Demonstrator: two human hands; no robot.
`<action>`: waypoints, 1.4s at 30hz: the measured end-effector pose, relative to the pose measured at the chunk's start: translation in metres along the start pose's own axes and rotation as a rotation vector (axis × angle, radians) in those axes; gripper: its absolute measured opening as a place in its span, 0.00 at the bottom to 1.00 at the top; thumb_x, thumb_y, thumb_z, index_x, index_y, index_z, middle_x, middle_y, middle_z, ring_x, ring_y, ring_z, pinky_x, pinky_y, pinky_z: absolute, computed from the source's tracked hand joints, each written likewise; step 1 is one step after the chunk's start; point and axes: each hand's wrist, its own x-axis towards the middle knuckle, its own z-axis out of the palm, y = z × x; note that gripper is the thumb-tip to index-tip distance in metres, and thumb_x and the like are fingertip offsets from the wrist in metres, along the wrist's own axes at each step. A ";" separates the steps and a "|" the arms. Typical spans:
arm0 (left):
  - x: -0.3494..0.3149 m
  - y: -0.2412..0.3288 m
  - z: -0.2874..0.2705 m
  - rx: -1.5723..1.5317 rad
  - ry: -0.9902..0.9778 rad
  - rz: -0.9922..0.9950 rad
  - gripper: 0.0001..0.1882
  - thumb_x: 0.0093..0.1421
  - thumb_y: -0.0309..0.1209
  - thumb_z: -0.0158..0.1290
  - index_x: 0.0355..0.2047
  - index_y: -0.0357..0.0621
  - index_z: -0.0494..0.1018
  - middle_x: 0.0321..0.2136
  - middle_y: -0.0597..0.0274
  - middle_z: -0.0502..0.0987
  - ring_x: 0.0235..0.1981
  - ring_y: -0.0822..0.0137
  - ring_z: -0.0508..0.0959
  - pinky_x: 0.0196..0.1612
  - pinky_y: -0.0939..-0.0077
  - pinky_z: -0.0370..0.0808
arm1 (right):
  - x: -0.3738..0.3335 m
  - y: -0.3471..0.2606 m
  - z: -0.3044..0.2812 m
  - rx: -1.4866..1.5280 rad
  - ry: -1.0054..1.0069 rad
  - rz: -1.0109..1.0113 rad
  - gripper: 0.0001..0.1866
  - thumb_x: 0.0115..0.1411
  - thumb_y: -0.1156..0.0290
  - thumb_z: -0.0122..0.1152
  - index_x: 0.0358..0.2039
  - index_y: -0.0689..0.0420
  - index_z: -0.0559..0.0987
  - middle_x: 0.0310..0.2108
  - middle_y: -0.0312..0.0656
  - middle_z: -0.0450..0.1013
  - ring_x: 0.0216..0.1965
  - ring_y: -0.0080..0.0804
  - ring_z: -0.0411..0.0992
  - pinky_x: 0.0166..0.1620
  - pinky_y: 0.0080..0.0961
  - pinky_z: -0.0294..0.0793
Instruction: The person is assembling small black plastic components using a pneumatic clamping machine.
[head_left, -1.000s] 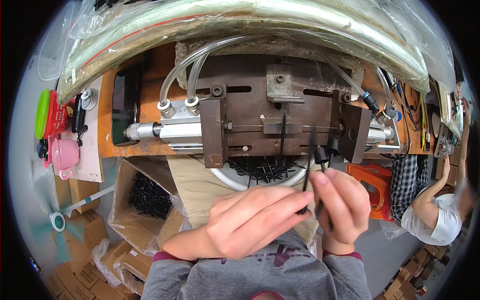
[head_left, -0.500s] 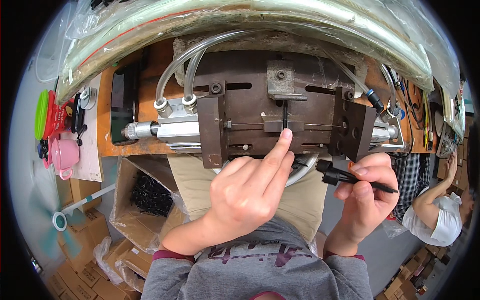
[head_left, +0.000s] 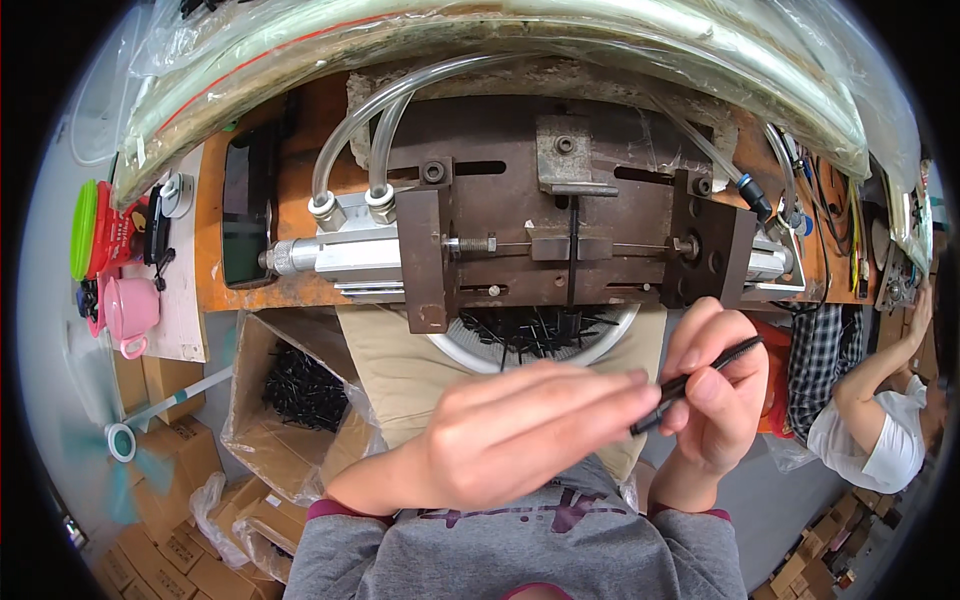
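My right hand (head_left: pixel 720 395) grips thin black plastic rods (head_left: pixel 738 352) with a ribbed end sticking out past the fingers. My left hand (head_left: pixel 520 430) reaches across to it, fingers together, their tips against the thick lower end of these pieces; its thumb is hidden. Another black rod (head_left: pixel 573 250) lies across the small metal block (head_left: pixel 545 247) in the middle of the brown metal fixture (head_left: pixel 500 215), its thicker end hanging over the front edge. Neither hand touches that one. Below it, a white basin (head_left: pixel 600 355) on my lap holds many similar black pieces.
Pneumatic cylinders (head_left: pixel 358 255) with clear hoses (head_left: pixel 345 140) flank the fixture on the wooden bench (head_left: pixel 225 292). A carton (head_left: pixel 250 400) of black pieces stands at the left, near a fan (head_left: pixel 120 442) and a pink cup (head_left: pixel 130 310). Another person (head_left: pixel 870 430) sits at the right.
My left hand has left the rod in the fixture and moved right and down to my right hand, uncovering the basin. The threaded shaft at the left block has moved inward.
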 end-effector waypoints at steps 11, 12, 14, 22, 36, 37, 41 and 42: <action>-0.014 -0.016 0.003 0.438 0.076 -0.058 0.19 0.44 0.22 0.70 0.39 0.37 0.81 0.46 0.48 0.79 0.30 0.66 0.83 0.31 0.78 0.81 | -0.013 -0.005 0.011 -0.152 0.071 0.033 0.15 0.54 0.82 0.63 0.42 0.72 0.73 0.25 0.51 0.77 0.18 0.29 0.75 0.21 0.20 0.74; -0.013 -0.020 0.005 0.482 0.056 -0.024 0.17 0.44 0.23 0.69 0.37 0.36 0.81 0.48 0.46 0.79 0.28 0.66 0.83 0.27 0.79 0.79 | -0.013 -0.006 0.012 -0.119 0.066 0.036 0.15 0.54 0.82 0.64 0.41 0.71 0.73 0.25 0.53 0.77 0.18 0.31 0.76 0.21 0.20 0.74; -0.010 -0.020 0.006 0.607 0.005 -0.007 0.16 0.44 0.23 0.69 0.36 0.36 0.81 0.48 0.47 0.79 0.25 0.68 0.82 0.25 0.80 0.77 | -0.013 -0.006 0.007 -0.107 0.062 0.042 0.14 0.54 0.83 0.63 0.41 0.72 0.72 0.28 0.59 0.78 0.18 0.36 0.77 0.20 0.23 0.76; 0.001 -0.023 0.006 0.770 0.003 0.036 0.14 0.43 0.25 0.68 0.32 0.38 0.81 0.46 0.54 0.81 0.17 0.74 0.75 0.20 0.82 0.68 | -0.011 -0.009 0.010 -0.132 0.112 -0.043 0.17 0.54 0.86 0.59 0.44 0.74 0.70 0.30 0.63 0.77 0.20 0.42 0.78 0.23 0.29 0.81; 0.004 -0.021 -0.001 0.630 -0.015 0.017 0.17 0.42 0.30 0.70 0.34 0.39 0.82 0.43 0.53 0.83 0.22 0.71 0.80 0.22 0.83 0.71 | -0.010 -0.008 0.011 -0.235 0.083 0.149 0.05 0.55 0.87 0.64 0.31 0.72 0.77 0.28 0.56 0.80 0.19 0.29 0.78 0.20 0.18 0.75; 0.002 -0.019 -0.004 0.559 -0.033 0.045 0.18 0.42 0.31 0.71 0.35 0.40 0.82 0.42 0.54 0.83 0.22 0.71 0.80 0.22 0.83 0.71 | -0.010 -0.005 0.009 -0.244 0.073 0.135 0.04 0.55 0.87 0.64 0.31 0.71 0.76 0.28 0.55 0.80 0.18 0.29 0.77 0.20 0.17 0.75; -0.012 -0.006 -0.010 0.376 -0.091 0.151 0.22 0.43 0.32 0.72 0.40 0.42 0.82 0.38 0.61 0.83 0.24 0.72 0.81 0.24 0.83 0.75 | -0.007 0.000 0.007 -0.205 0.079 0.181 0.05 0.57 0.85 0.64 0.29 0.69 0.75 0.26 0.52 0.80 0.19 0.26 0.77 0.19 0.17 0.74; -0.012 -0.004 -0.008 0.369 -0.088 0.173 0.22 0.43 0.32 0.72 0.40 0.43 0.82 0.38 0.62 0.82 0.24 0.72 0.81 0.24 0.83 0.75 | -0.006 0.000 0.011 -0.177 0.106 0.202 0.06 0.58 0.85 0.65 0.28 0.68 0.74 0.26 0.51 0.80 0.19 0.25 0.77 0.19 0.16 0.74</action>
